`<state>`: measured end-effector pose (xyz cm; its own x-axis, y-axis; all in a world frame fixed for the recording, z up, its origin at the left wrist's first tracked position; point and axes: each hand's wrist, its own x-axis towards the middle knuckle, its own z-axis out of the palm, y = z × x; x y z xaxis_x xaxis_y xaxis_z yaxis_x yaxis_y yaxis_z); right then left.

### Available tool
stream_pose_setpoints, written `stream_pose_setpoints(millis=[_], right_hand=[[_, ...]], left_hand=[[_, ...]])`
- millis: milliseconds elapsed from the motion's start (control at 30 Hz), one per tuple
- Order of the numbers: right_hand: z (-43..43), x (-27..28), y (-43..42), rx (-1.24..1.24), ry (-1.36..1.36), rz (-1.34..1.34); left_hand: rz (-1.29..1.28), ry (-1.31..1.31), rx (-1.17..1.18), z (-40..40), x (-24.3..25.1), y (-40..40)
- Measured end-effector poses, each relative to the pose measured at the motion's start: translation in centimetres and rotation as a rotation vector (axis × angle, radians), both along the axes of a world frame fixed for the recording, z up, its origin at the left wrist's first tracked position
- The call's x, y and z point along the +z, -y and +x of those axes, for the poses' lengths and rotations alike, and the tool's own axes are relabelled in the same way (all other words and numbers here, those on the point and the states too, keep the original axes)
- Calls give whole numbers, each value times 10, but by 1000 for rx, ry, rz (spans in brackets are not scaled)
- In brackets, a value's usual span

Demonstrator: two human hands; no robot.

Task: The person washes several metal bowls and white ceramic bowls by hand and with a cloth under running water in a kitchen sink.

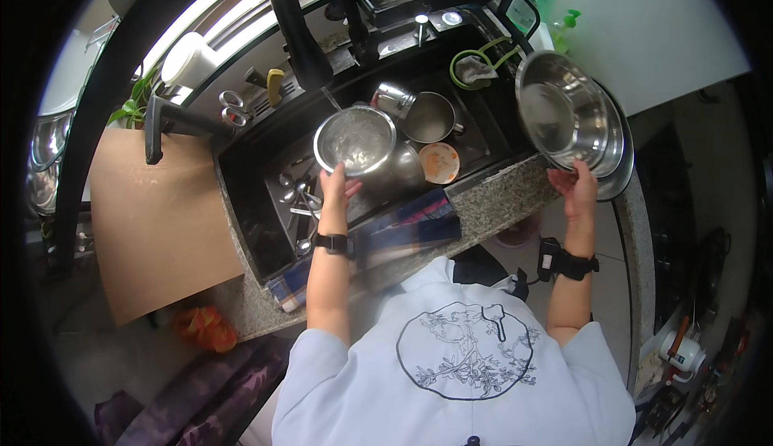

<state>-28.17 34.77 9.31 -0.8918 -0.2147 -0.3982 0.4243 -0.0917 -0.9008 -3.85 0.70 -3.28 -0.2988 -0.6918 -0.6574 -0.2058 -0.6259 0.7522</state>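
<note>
My left hand [340, 187] grips the near rim of a small stainless steel bowl [356, 139] over the black sink [244, 171]. A thin stream runs into it from the black faucet [308, 53], and the water inside is rippling. At the right, my right hand [575, 191] has its thumb on the rim of a large stainless steel bowl [558, 111], fingers under the edge. This bowl is tilted, with more round metalware [617, 162] behind it. Between my hands, the sink holds a metal cup [394, 100], a steel mug [427, 119] and a small patterned dish [439, 163].
Several spoons [302, 195] lie at the sink's left. A green-rimmed strainer [472, 73] sits at its far right corner. A plaid cloth [423, 216] covers part of the granite front edge [507, 198]. Brown board [163, 222] lies left; scissors [232, 108] stand behind the sink.
</note>
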Motion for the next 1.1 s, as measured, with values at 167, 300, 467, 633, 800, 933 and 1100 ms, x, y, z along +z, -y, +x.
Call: stream_pose_setpoints(millis=[167, 300, 467, 633, 800, 933, 1100], right_hand=[[-18, -10, -16, -187, 87, 60], [-37, -21, -26, -237, 184, -4], [-47, -33, -19, -273, 238, -15], [-53, -40, -17, -254, 273, -10], [-40, -29, -3, -252, 375, -10], [-18, -24, 32, -283, 327, -20], [39, -3, 125, 92, 146, 97]], left_hand=[[178, -69, -1, 4, -47, 13], [119, -108, 19, -1, -47, 13], [110, -90, 125, 2, -53, 10], [126, -121, 195, 3, -43, -5], [147, -169, 250, 13, -34, -4], [237, -302, 225, 27, -30, -3], [365, -487, 220, 33, -21, -6]])
